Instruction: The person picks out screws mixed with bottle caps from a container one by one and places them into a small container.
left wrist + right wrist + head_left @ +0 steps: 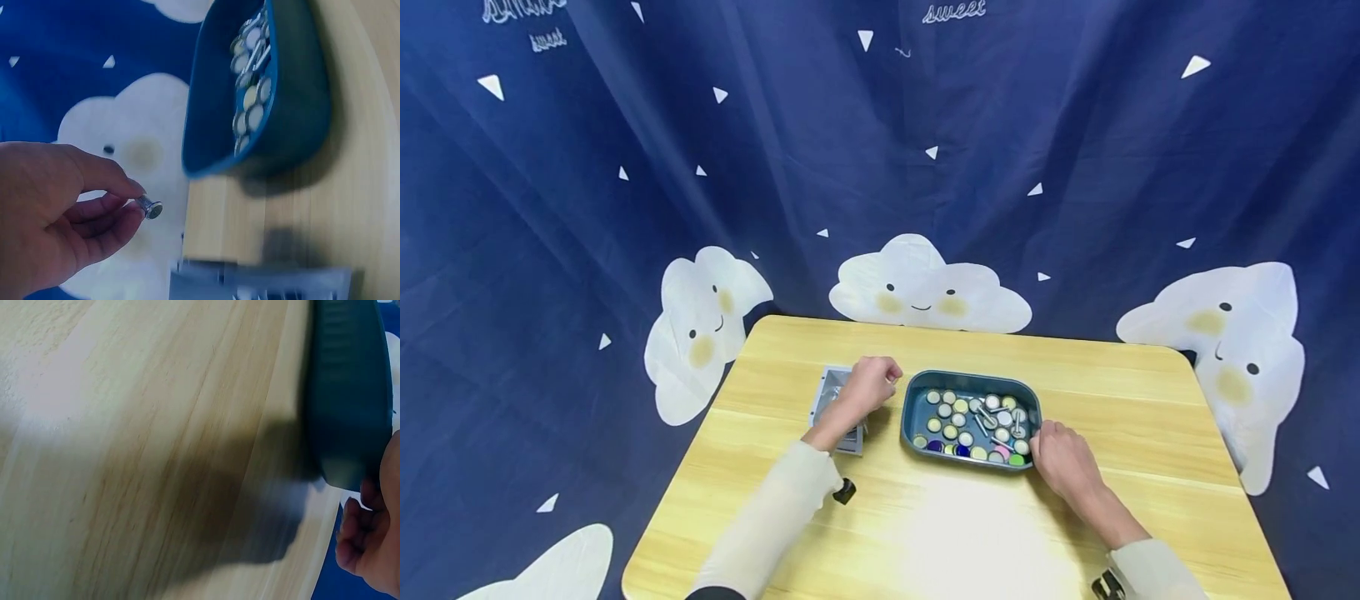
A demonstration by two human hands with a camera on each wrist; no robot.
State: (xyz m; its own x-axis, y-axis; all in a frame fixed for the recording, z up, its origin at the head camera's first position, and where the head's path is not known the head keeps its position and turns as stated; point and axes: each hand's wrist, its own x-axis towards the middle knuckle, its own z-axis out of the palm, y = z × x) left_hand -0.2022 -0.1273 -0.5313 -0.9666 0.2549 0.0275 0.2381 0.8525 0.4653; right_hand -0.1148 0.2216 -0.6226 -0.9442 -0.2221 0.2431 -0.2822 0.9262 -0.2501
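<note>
My left hand [868, 385] is raised between a grey metal-looking tray and a dark teal bin [907, 429]. In the left wrist view, its thumb and fingers pinch a small silver bolt [150, 207] with a round head. My right hand [1063, 458] grips the bin's right end at the rim, fingers curled, as the right wrist view also shows from the side. Inside the bin lie many round caps, mostly pale, with a few blue, pink and green ones, plus several silver bolts [1000, 442]. The left forearm partly hides the grey tray [850, 442].
All this stands on a light wooden table [1120, 392] with rounded corners. Behind it hangs a dark blue curtain [880, 167] with white clouds and triangles. Compartments show in the grey tray, with small shiny pieces inside. A bright glare lies on the table's front middle.
</note>
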